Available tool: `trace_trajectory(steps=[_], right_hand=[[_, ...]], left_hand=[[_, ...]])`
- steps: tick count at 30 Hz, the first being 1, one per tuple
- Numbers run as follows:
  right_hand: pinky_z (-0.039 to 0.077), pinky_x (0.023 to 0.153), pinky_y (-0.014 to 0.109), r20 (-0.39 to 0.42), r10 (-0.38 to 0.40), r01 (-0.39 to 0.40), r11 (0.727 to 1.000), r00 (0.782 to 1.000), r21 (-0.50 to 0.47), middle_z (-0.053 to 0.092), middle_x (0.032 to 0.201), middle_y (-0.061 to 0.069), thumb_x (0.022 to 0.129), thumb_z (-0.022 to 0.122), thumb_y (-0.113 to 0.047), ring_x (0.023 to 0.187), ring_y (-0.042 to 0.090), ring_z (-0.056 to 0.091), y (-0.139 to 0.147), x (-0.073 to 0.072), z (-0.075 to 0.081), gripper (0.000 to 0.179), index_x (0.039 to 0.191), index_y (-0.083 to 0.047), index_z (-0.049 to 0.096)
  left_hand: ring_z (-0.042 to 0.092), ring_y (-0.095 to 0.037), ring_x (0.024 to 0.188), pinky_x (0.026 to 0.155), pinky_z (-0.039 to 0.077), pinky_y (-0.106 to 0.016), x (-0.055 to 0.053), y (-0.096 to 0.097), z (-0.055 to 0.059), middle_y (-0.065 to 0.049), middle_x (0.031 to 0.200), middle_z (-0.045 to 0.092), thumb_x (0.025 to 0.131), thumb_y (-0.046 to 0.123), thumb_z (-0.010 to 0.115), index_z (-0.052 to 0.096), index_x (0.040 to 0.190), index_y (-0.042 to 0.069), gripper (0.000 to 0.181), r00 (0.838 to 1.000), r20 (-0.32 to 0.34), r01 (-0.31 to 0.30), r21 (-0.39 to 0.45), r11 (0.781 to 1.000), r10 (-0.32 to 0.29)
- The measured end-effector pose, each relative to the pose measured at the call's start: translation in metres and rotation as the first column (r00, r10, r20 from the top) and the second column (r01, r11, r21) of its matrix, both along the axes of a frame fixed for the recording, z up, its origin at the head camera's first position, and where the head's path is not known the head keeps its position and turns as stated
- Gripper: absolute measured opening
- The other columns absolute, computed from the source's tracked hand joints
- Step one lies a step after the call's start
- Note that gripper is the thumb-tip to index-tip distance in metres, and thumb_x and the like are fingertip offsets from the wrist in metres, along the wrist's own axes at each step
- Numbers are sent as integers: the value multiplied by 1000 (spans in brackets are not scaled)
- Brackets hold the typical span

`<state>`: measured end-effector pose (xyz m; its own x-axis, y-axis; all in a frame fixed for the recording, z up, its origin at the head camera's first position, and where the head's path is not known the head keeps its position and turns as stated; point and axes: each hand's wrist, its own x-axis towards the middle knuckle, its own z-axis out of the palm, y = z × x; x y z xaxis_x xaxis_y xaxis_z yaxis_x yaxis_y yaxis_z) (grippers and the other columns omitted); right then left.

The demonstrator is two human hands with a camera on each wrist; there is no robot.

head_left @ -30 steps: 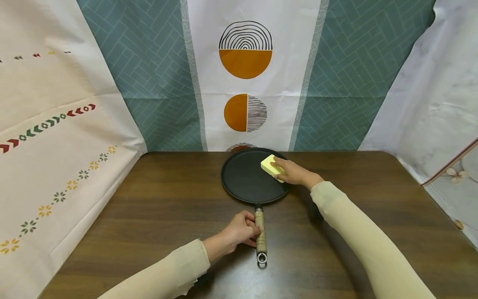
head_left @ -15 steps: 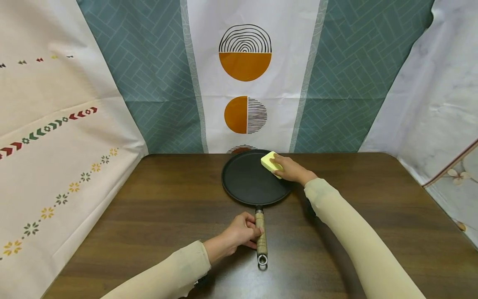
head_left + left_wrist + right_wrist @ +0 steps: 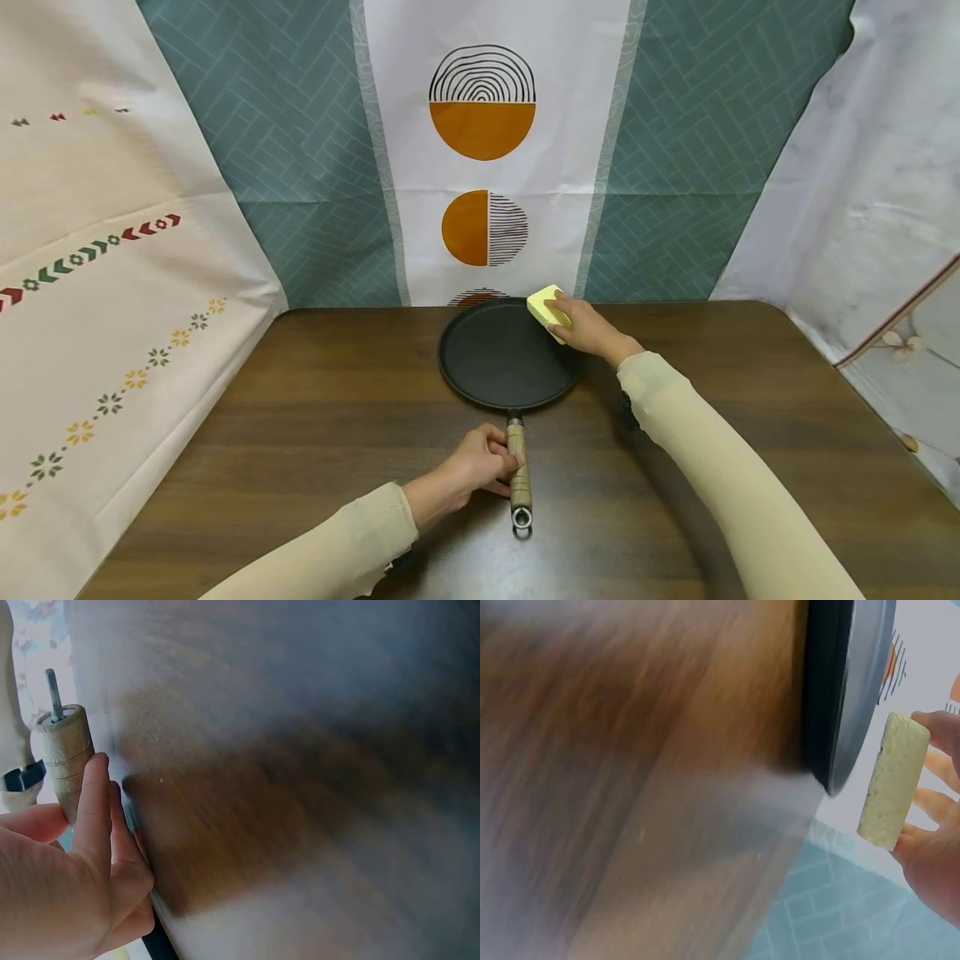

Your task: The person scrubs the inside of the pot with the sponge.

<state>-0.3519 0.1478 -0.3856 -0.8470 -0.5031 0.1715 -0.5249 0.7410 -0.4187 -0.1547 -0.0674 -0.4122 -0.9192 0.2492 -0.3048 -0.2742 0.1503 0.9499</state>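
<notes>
A flat round black pan (image 3: 502, 358) lies on the table with its wooden handle (image 3: 518, 454) pointing toward me. My left hand (image 3: 476, 465) pinches that handle between thumb and fingers; in the left wrist view the handle's end (image 3: 66, 742), with its metal ring, sticks out past the fingers. Over the pan's far right rim, my right hand (image 3: 583, 323) holds a pale yellow sponge (image 3: 550, 314). The right wrist view shows the sponge (image 3: 895, 782) gripped by its ends, with a gap between it and the pan's side (image 3: 847, 697).
The brown wooden table (image 3: 337, 375) extends to both sides of the pan. A patterned cloth (image 3: 480, 225) hangs right behind the table's far edge. Light cloths hang along the left (image 3: 135, 275) and right (image 3: 877, 208) sides.
My right hand has raised the sponge off the pan's surface, away toward the far right rim. The left hand keeps its hold on the handle, and the pan stays put.
</notes>
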Motion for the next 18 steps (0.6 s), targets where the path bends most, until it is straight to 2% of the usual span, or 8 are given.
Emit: trace_trajectory(steps=[9,18], right_hand=[[26,100,52,14,-96,96,995,995,-7,18,142,23,89,52,-20,125,43,23,34,7,4,52,134,-2,33],[25,98,57,3,-185,185,983,983,14,17,141,27,90,50,-19,122,49,23,73,19,1,53,134,1,31]], left_hand=[[57,-17,54,51,54,-36,-2,0,-1,-10,78,47,76,-4,61,38,100,-6,34,1000,0,6,6,1000,-6],[57,-18,52,51,54,-36,-2,1,-2,-10,78,48,76,-3,61,38,100,-6,34,1000,1,4,-2,1000,-4]])
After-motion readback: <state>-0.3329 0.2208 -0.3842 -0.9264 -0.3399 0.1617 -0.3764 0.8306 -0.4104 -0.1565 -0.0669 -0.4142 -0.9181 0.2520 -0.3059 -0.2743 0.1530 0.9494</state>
